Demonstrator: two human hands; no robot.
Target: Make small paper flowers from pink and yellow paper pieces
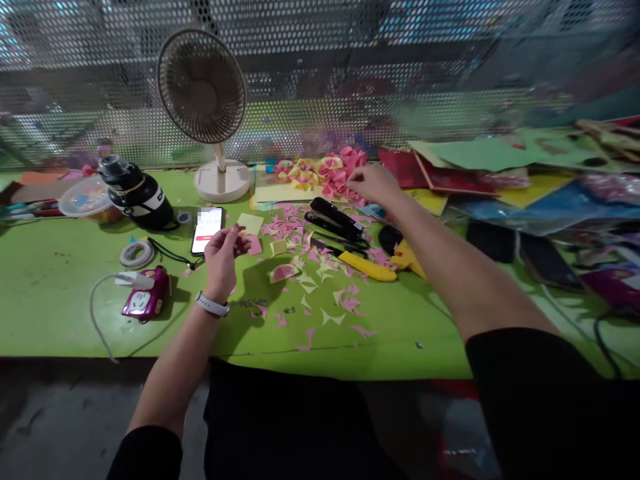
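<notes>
My left hand (pixel 223 257) hovers over the green table (pixel 60 287) beside a phone (pixel 207 230), fingers curled in a pinch on a small pink paper piece (pixel 243 244). My right hand (pixel 374 184) reaches far forward to a pile of pink and yellow folded paper pieces (pixel 325 172), its fingers bent down onto the pink ones; what they grip is hidden. A black stapler (pixel 334 219) and yellow-handled scissors (pixel 367 265) lie between my arms, among several pink and yellow paper scraps (pixel 320 280).
A small white desk fan (pixel 206 100) stands at the back against a perforated metal screen. A black bottle (pixel 137 193), tape roll (pixel 137 253), magenta power strip (pixel 147 297) and plastic lid lie left. Coloured card sheets (pixel 490 160) are stacked right.
</notes>
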